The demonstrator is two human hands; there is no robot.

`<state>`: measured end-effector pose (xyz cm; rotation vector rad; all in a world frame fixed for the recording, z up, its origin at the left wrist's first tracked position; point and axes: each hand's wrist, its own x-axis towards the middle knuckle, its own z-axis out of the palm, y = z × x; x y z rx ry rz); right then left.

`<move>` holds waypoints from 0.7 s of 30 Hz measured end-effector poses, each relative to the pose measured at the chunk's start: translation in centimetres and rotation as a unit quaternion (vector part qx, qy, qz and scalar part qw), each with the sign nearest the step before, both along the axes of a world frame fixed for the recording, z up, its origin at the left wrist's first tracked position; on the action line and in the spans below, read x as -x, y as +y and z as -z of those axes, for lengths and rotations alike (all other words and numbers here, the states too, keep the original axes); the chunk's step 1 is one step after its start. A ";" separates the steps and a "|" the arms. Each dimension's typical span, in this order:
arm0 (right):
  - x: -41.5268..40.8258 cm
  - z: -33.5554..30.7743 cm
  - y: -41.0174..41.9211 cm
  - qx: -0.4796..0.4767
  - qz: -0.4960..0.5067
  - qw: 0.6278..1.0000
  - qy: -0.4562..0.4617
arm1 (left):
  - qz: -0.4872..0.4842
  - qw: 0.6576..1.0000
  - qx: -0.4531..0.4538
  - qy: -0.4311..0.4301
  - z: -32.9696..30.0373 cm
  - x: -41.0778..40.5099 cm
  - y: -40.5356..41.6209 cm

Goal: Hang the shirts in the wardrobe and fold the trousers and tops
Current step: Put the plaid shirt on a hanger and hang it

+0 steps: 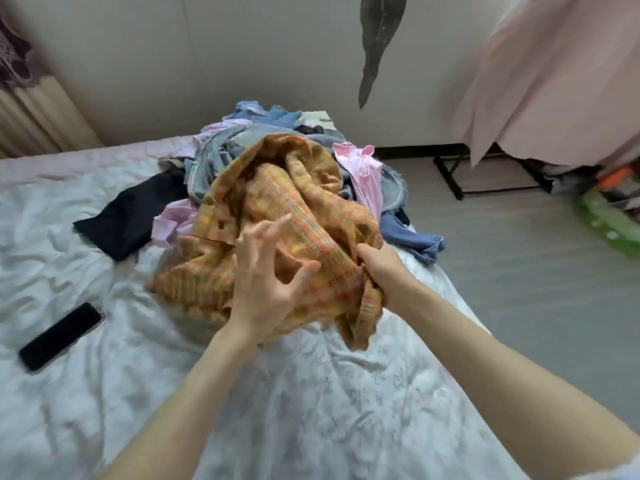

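Note:
An orange and yellow checked shirt is bunched up over the bed, in front of a heap of clothes. My right hand grips a fold of the shirt at its right edge. My left hand hovers just in front of the shirt with its fingers spread and bent, holding nothing. The heap holds denim pieces, a pink top, lilac cloth and a dark garment that spills to the left.
A black phone lies on the white bedspread at the left. Grey floor runs along the right of the bed, with a black metal frame, a pink hanging cloth and green and orange things at the far right.

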<state>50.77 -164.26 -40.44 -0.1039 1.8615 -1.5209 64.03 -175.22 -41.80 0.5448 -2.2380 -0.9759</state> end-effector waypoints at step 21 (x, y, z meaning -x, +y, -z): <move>-36.5 -9.2 57.3 -0.005 0.401 0.911 0.095 | 0.489 0.597 -0.529 -0.353 -10.5 -13.9 56.6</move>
